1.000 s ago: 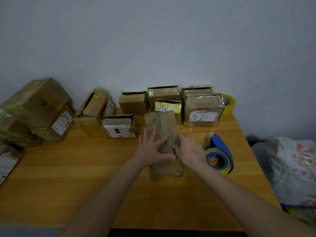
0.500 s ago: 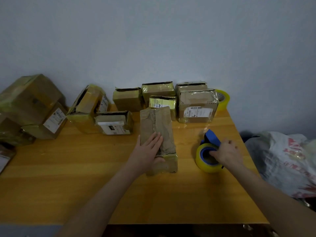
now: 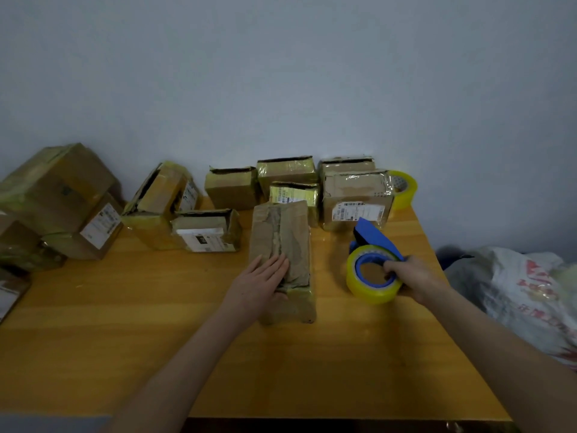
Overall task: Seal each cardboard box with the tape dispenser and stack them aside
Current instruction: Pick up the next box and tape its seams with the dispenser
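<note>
- Desk (image 3: 131, 345): wooden. Sealed boxes are heaped at the left edge (image 3: 59, 195), and more boxes stand in a row along the back wall (image 3: 285, 173).
- Long cardboard box (image 3: 281, 232): lies at mid-desk, end toward the person, top flaps crumpled. Likely light, with soft, worn walls. Best pinned flat from above beside the seam, then carried by its long sides.
- Tape dispenser (image 3: 370, 260): blue frame with a yellow roll, just right of the box. Rigid. Its cutter edge looks sharp, so take it by the handle.
- Left hand (image 3: 259, 285): fingers straight, pressing flat on the box's near end.
- Right hand (image 3: 412, 276): fingers curled round the dispenser.
- Change: a second ago both hands were on the box and the dispenser lay untouched. The right hand now has it.
</note>
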The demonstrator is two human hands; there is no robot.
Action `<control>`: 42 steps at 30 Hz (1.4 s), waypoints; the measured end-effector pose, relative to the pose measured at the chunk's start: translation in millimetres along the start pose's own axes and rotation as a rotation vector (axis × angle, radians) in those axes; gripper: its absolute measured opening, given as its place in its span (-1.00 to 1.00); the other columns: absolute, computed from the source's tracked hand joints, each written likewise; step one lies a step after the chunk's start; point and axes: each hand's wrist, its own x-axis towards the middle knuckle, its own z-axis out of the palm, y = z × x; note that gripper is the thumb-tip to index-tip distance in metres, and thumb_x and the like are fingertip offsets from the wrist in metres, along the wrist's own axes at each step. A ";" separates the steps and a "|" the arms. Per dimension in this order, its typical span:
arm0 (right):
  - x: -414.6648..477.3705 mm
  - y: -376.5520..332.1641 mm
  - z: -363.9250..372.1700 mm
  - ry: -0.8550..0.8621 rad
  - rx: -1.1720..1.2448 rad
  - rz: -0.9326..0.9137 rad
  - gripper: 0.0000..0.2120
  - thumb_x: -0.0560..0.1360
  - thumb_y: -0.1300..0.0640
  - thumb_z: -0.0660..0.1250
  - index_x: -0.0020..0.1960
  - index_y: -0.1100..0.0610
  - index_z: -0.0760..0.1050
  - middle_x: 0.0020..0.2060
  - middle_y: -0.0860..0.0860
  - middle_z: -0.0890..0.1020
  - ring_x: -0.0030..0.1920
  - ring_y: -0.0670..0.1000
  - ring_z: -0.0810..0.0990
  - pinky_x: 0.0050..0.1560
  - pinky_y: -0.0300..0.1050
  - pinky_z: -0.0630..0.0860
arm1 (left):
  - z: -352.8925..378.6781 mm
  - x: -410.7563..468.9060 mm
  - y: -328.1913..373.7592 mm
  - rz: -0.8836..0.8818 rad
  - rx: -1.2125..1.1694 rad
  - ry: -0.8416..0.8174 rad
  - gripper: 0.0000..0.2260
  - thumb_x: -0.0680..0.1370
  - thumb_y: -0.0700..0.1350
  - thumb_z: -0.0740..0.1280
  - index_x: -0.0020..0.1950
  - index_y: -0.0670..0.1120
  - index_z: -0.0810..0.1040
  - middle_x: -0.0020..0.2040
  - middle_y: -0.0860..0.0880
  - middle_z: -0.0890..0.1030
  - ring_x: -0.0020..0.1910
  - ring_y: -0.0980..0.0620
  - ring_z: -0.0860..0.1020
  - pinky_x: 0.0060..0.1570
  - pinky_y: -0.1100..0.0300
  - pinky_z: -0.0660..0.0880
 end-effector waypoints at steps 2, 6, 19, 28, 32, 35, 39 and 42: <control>-11.3 -24.1 -8.9 -0.130 0.168 -0.027 -0.82 0.43 0.40 0.30 0.03 0.29 0.47 -0.38 0.11 0.47 -0.40 0.06 0.43 -0.35 -0.04 0.41 | -6.6 -2.5 -0.6 -0.007 -0.062 0.040 -0.38 0.61 0.22 0.01 0.55 0.01 -0.17 0.55 0.07 -0.17 0.54 0.13 -0.16 0.47 0.15 -0.31; -43.0 -70.8 -18.0 -0.290 0.171 -0.198 -0.66 0.38 0.39 0.43 0.13 0.20 0.54 -0.13 0.15 0.62 -0.19 0.12 0.58 -0.18 -0.03 0.53 | -42.3 0.9 7.4 -0.232 -0.717 0.403 -0.48 0.61 0.12 0.17 0.53 0.00 0.16 0.52 0.11 0.12 0.45 0.19 0.12 0.40 0.29 0.17; -107.7 -106.0 14.5 -0.496 -0.311 -0.623 -0.31 0.25 0.32 0.56 0.26 -0.09 0.41 0.10 -0.03 0.60 0.03 -0.06 0.64 0.04 -0.14 0.58 | -92.7 -0.8 3.9 -0.572 -1.936 0.105 -0.56 0.44 0.29 0.31 0.04 -0.05 0.60 -0.06 0.00 0.67 -0.04 0.03 0.60 -0.19 0.19 0.49; -108.9 -98.0 19.3 -0.554 -0.358 -0.656 -0.29 0.19 0.20 0.49 0.28 -0.16 0.39 0.12 -0.10 0.56 0.05 -0.13 0.61 -0.05 -0.24 0.57 | -70.5 -14.1 -5.2 -0.476 -1.999 0.119 -0.89 0.56 -0.06 0.34 -0.09 -0.07 0.61 -0.28 0.06 0.64 -0.17 0.06 0.56 -0.16 0.18 0.48; -108.1 -98.4 18.0 -0.564 -0.401 -0.685 -0.34 0.21 0.19 0.48 0.22 -0.27 0.43 0.07 -0.20 0.56 0.05 -0.18 0.59 -0.04 -0.25 0.57 | -67.7 -14.9 -6.3 -0.516 -2.047 0.119 -0.79 0.58 0.01 0.25 -0.07 -0.05 0.63 -0.20 0.04 0.69 -0.10 0.02 0.58 -0.11 0.12 0.48; -106.3 -99.5 18.7 -0.566 -0.474 -0.710 -0.35 0.28 0.26 0.49 0.24 -0.22 0.42 0.07 -0.20 0.54 0.05 -0.18 0.58 -0.03 -0.27 0.57 | -70.8 -13.9 -6.7 -0.565 -1.960 0.100 -0.66 0.54 0.20 0.23 -0.07 -0.04 0.64 -0.24 0.07 0.68 -0.12 0.04 0.58 -0.16 0.14 0.45; -109.3 -101.6 25.0 -0.523 -0.608 -0.738 -0.35 0.28 0.14 0.53 0.29 -0.10 0.35 0.13 -0.08 0.47 0.03 -0.14 0.58 -0.04 -0.25 0.56 | -68.4 -13.9 -7.6 -0.571 -1.741 0.176 -0.84 0.55 0.01 0.33 -0.10 -0.05 0.61 -0.28 0.06 0.64 -0.26 0.15 0.56 -0.28 0.27 0.48; -113.2 -102.5 31.5 -0.396 -0.809 -0.865 -0.33 0.25 -0.11 0.57 0.27 -0.10 0.35 0.10 -0.12 0.49 0.05 -0.07 0.55 0.04 -0.14 0.56 | -64.5 -14.8 -8.4 -0.562 -1.600 0.227 -0.85 0.57 -0.09 0.31 -0.17 -0.06 0.60 -0.31 0.04 0.59 -0.36 0.20 0.52 -0.37 0.37 0.45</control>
